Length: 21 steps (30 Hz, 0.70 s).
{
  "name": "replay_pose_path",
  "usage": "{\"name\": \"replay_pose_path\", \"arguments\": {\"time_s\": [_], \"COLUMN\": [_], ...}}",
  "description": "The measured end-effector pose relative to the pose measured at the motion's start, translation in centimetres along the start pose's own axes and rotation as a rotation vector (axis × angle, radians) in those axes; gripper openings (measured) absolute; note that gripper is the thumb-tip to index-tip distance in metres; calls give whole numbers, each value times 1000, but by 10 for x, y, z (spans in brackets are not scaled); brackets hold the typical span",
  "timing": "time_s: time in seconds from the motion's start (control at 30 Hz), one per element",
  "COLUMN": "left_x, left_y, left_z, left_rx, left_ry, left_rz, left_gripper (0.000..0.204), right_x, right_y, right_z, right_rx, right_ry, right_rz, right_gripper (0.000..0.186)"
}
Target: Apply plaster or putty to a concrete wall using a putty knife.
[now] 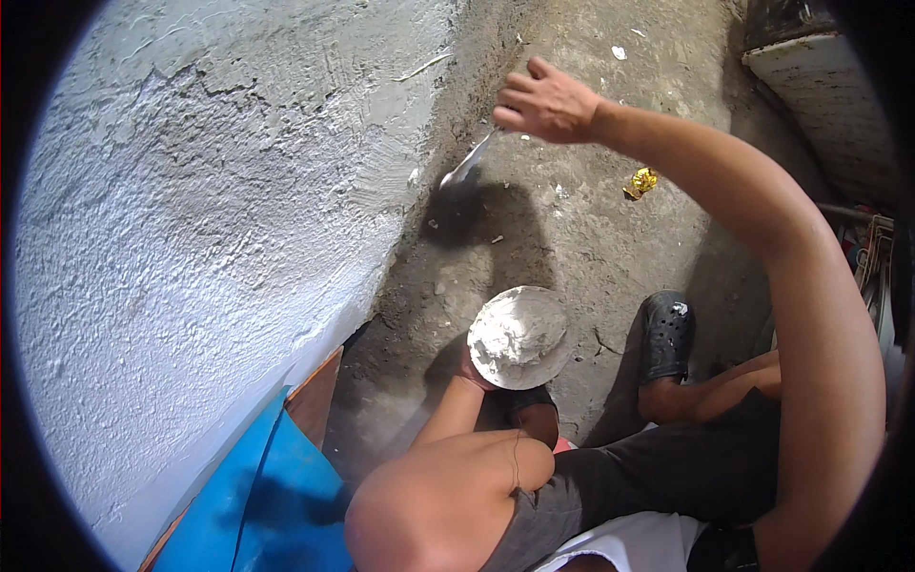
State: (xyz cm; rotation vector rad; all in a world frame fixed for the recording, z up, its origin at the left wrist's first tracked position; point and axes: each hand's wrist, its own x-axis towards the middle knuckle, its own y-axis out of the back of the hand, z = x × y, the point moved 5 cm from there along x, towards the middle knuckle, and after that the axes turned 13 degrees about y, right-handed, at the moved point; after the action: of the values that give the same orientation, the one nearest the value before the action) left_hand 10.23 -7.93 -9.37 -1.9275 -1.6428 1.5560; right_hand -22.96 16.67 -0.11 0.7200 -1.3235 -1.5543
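Note:
My left hand (pixel 474 370) is closed on the rim of a shallow round dish (pixel 545 370), mostly hidden beneath it. A mound of thick white putty (pixel 519 329) fills much of the dish. Out ahead, near the foot of the wall, my right hand (pixel 551 103) is closed around a putty knife (pixel 467 164). Its narrow blade, whitish and seen nearly edge-on, points down and to the left; the handle is hidden in my fist. Left of the blade rises a rough white wall (pixel 238 191), with cracked, greyish patches in its upper part.
Bare grey ground (pixel 591 238) carries white specks and a crumpled gold wrapper (pixel 640 183). A blue panel (pixel 276 496) leans by the wall at lower left. My foot in a dark clog (pixel 667 334) stands right of the dish. A pale worn board (pixel 820 105) is at upper right.

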Motion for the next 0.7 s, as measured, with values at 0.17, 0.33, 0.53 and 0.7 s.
{"name": "replay_pose_path", "arguments": {"time_s": [0.17,0.33,0.53,0.7], "left_x": [-6,-7,-5,-3], "left_y": [-30,-35,-40,-51], "left_z": [-3,0,-4,-7], "left_rx": [-10,-17,-33,-68], "left_ry": [11,35,44,74], "left_rz": [-150,-162,-198,-276], "left_gripper": [66,65,64,62], "right_x": [36,32,-3,2], "right_y": [25,-7,-7,0], "right_z": [-20,7,27,-3], "right_rx": [64,48,31,50], "right_ry": [-85,-163,-218,-93], "right_rz": [130,-99,-59,39], "right_gripper": [7,12,17,14]}}
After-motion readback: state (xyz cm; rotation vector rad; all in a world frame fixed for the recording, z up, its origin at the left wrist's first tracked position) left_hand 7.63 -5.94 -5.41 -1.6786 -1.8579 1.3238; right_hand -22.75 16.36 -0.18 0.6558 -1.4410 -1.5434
